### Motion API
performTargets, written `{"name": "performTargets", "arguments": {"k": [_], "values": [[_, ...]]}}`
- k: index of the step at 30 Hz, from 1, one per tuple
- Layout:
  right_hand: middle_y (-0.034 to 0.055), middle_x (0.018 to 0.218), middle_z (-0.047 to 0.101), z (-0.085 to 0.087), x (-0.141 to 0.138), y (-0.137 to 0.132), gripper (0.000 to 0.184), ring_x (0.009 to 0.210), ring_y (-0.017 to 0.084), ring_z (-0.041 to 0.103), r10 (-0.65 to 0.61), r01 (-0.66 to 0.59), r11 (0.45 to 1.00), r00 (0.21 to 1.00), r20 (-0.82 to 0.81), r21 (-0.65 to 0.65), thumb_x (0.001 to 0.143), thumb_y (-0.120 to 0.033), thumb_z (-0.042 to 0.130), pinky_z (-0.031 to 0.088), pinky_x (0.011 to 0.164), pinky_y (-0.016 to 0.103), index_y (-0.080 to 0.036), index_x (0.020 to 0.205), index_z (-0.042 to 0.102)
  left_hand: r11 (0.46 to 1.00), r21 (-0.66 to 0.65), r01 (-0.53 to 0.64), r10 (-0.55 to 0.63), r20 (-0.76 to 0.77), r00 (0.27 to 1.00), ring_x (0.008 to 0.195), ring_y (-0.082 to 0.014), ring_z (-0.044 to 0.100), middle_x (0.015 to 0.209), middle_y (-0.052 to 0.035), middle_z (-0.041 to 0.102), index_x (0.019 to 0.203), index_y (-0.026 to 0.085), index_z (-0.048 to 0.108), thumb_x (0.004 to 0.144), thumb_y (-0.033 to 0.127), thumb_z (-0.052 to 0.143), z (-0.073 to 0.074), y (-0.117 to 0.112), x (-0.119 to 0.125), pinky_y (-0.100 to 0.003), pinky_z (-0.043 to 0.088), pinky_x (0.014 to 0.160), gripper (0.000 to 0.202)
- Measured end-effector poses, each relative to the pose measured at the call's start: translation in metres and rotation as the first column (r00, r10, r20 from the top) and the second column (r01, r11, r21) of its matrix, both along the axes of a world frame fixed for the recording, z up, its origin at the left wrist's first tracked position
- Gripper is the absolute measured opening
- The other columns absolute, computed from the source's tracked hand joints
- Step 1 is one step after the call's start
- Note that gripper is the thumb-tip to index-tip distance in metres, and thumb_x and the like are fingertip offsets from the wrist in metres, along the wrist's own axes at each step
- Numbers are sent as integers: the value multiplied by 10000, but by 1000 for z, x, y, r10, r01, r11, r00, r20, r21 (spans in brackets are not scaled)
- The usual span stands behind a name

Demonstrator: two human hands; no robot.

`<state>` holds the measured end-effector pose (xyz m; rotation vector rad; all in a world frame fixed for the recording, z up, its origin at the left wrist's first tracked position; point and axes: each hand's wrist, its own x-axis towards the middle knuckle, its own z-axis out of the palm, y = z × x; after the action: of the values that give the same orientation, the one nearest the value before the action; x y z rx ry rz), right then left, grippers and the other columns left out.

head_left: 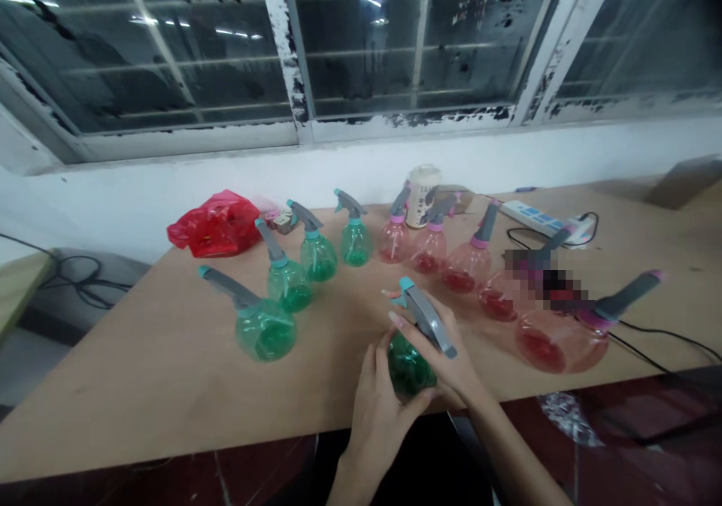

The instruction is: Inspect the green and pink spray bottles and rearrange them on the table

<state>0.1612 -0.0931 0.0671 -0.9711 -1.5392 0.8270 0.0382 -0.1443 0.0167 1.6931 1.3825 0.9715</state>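
Near the table's front edge, my left hand (383,397) is wrapped round the round body of a green spray bottle (411,367). My right hand (443,340) closes round the neck of the same bottle, under its grey spray head with a teal nozzle. Part of the neck is hidden by the fingers. To the left stand several more green spray bottles (266,331) in a curved row, each with some liquid at the bottom. Several pink spray bottles (467,267) with grey heads and pink collars curve away on the right, also holding some liquid.
A red plastic bag (217,224) lies at the back left. A pale printed cup (422,194) stands behind the pink bottles. On the right are a white power strip (544,220), black cables and a box (685,181). The window wall borders the wooden table (169,386).
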Motion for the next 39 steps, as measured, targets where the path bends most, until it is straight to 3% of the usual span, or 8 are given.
{"name": "performTargets", "arguments": {"k": [9,23,27,30,32,35,39], "values": [[64,1058,647,-6,4,6,236,972,223,630,-15,13,999,999,-42,-48,811,-332,608,502,851,370,-233,1024,590,997,72,11,-15,50,999,1260,-276,400,1340,-109,423,1367,254,287,713,385,720,-15,9,3,-464,331,1032,795],[50,1077,647,-6,4,3,288,983,219,625,-25,21,998,997,-72,-67,800,-336,617,490,868,373,-260,1077,599,999,39,-4,3,30,1000,1299,-292,367,1382,-124,411,1375,233,313,705,403,716,-13,6,1,-480,305,1057,801],[39,1016,674,-2,10,13,263,960,225,637,-59,48,994,992,-113,-101,777,-377,637,488,864,369,-250,1008,636,999,-24,23,-18,201,979,1330,-262,333,1446,-119,355,1410,223,275,798,423,619,-13,6,-9,-464,257,1095,729],[32,949,697,-2,14,26,234,945,222,648,-97,50,980,965,-243,-191,789,-417,612,484,877,382,-253,950,657,990,-106,-96,128,369,921,1208,-233,492,1334,-130,499,1349,189,384,904,479,419,-18,10,-22,-437,369,1031,532],[33,885,708,-5,13,33,221,914,226,660,-92,12,975,929,-358,-220,791,-437,599,483,886,401,-245,880,662,957,-182,-224,281,406,869,1079,-237,585,1191,-139,600,1238,151,495,905,536,359,-22,13,-32,-424,458,935,527],[20,713,685,-11,8,38,227,770,227,680,-79,-78,961,843,-532,-267,770,-446,609,526,799,397,-221,761,631,909,-215,-357,417,430,801,925,-231,648,1009,-124,670,1089,121,577,866,582,405,-28,18,-47,-384,516,823,540],[-22,592,613,-17,1,38,216,605,180,657,-28,-312,891,688,-725,-330,736,-388,657,544,713,354,-197,661,589,880,-173,-442,471,437,766,799,-210,668,855,-82,688,982,124,604,832,575,473,-31,20,-58,-350,528,764,493]]}}
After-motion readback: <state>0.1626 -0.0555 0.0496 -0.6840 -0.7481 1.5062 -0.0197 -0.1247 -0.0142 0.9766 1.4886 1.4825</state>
